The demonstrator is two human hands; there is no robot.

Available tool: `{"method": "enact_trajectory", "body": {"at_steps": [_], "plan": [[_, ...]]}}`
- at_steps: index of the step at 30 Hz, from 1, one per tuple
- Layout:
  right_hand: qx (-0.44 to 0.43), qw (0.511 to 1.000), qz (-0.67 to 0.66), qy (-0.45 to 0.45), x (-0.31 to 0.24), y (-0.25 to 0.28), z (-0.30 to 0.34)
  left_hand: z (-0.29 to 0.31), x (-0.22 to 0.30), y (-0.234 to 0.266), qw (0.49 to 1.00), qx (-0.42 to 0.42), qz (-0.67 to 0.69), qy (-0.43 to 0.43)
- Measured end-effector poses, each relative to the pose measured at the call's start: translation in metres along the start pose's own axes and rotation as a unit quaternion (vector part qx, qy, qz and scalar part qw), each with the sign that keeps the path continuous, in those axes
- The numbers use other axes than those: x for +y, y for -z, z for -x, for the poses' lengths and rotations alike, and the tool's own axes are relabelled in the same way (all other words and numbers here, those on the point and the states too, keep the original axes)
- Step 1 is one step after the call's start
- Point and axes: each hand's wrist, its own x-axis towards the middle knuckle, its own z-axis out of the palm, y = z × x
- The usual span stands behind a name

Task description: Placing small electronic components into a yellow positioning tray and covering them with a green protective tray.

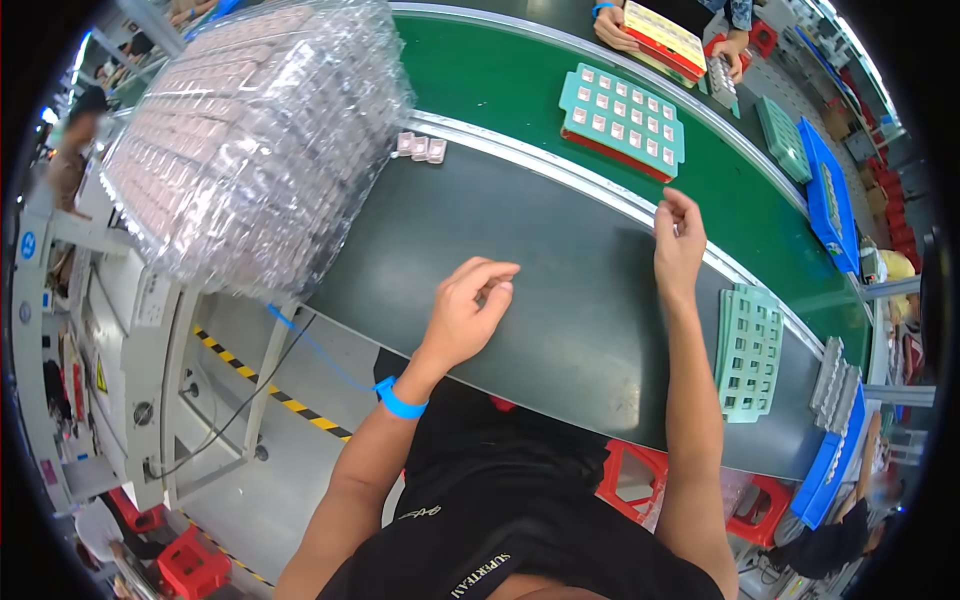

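Note:
My left hand [467, 312] hovers over the dark work table [560, 290], its fingers loosely curled and apart from the thumb, with nothing visible in it. A blue wrist strap [400, 398] with a cord circles that wrist. My right hand [681, 240] reaches to the table's far edge, fingers half bent and no object showing in it. Just beyond its fingertips, a light green tray [606, 104] lies on the green conveyor belt [480, 85], with rows of small pale pink square pieces in it and a red layer underneath. The hand looks apart from the tray.
A big plastic-wrapped stack [260, 140] of pale pink pieces fills the left end. Several loose square pieces [421, 148] lie beside it. Green slotted trays [748, 355] are piled at the right, near a blue bin [835, 460]. Across the belt, a co-worker's hands hold a yellow-and-red block [664, 40].

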Motion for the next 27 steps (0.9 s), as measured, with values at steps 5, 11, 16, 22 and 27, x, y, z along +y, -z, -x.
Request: {"method": "enact_trajectory", "body": {"at_steps": [5, 11, 16, 22, 27], "plan": [[0.016, 0.993, 0.096, 0.068, -0.003, -0.008, 0.022, 0.0, 0.002, -0.002, 0.999, 0.02, -0.007, -0.024], [0.035, 0.98, 0.129, 0.147, 0.007, -0.004, 0.021, 0.004, 0.005, -0.003, 0.998, 0.016, -0.053, -0.024], [0.016, 0.986, 0.118, 0.113, 0.001, -0.004, 0.025, 0.006, 0.009, -0.005, 0.996, 0.037, -0.079, -0.036], [0.0, 0.991, 0.09, 0.099, 0.002, -0.003, 0.027, 0.006, 0.008, -0.007, 0.993, 0.042, -0.096, -0.048], [-0.004, 0.99, 0.11, 0.093, 0.0, -0.005, 0.027, 0.006, 0.007, -0.006, 0.994, 0.037, -0.092, -0.049]]}}
